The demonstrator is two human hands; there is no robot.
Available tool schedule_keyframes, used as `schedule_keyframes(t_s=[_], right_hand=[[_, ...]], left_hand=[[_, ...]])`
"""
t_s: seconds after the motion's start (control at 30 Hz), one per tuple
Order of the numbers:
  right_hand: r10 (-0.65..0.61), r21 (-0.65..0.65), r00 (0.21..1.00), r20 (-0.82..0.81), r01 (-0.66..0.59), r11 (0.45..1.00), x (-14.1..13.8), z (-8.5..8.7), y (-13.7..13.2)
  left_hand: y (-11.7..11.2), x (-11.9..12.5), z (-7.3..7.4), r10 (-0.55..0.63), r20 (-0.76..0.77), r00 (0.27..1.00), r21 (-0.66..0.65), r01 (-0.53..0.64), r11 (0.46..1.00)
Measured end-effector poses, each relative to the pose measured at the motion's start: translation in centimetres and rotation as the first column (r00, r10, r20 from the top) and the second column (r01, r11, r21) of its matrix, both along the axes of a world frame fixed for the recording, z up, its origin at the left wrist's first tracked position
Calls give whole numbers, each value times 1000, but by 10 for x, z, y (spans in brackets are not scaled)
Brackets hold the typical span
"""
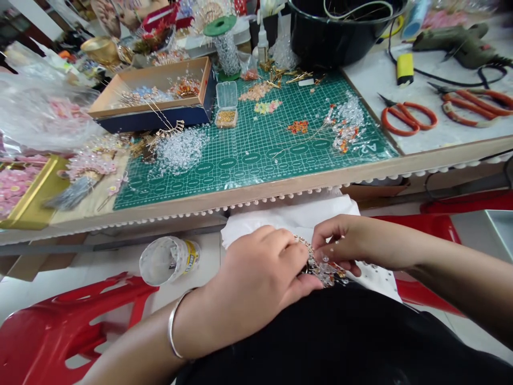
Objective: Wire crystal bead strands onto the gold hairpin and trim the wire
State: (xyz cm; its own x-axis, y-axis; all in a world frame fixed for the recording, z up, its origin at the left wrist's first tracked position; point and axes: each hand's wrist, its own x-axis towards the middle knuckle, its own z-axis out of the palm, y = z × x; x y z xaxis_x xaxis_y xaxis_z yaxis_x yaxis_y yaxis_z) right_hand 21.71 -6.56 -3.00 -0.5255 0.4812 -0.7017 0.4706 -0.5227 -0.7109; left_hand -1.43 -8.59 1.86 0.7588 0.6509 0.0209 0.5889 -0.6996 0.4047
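Note:
Over my lap, my left hand [256,270] and my right hand [339,240] both grip a beaded wire ornament [323,269] with a gold-coloured frame and small crystal and orange beads. My left hand covers much of it from the near side, and the fingertips of my right hand pinch its far edge. A white cloth [288,219] lies under the piece, over my dark lap [332,337]. A silver bangle [173,326] circles my left wrist.
The table edge [224,195] runs just beyond my hands. On it are a green cutting mat [256,155], loose crystal beads, a cardboard tray [152,88], orange-handled scissors [406,117], pliers [473,104] and a glue gun [460,45]. A red stool [68,326] and a white jar [170,260] stand below left.

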Motion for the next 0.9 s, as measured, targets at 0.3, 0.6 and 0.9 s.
schedule_keyframes(t_s=[0.3, 0.6, 0.9], right_hand=[[76, -100, 995, 72, -68, 993, -4, -8, 0], [233, -48, 968, 92, -229, 972, 5, -5, 16], [342, -3, 935, 91, -343, 939, 0, -5, 23]], left_hand=[[0, 13, -20, -87, -164, 983, -30, 83, 996], [14, 19, -28, 59, -66, 996, -453, -82, 888], [27, 12, -26, 50, -76, 996, -662, -87, 745]])
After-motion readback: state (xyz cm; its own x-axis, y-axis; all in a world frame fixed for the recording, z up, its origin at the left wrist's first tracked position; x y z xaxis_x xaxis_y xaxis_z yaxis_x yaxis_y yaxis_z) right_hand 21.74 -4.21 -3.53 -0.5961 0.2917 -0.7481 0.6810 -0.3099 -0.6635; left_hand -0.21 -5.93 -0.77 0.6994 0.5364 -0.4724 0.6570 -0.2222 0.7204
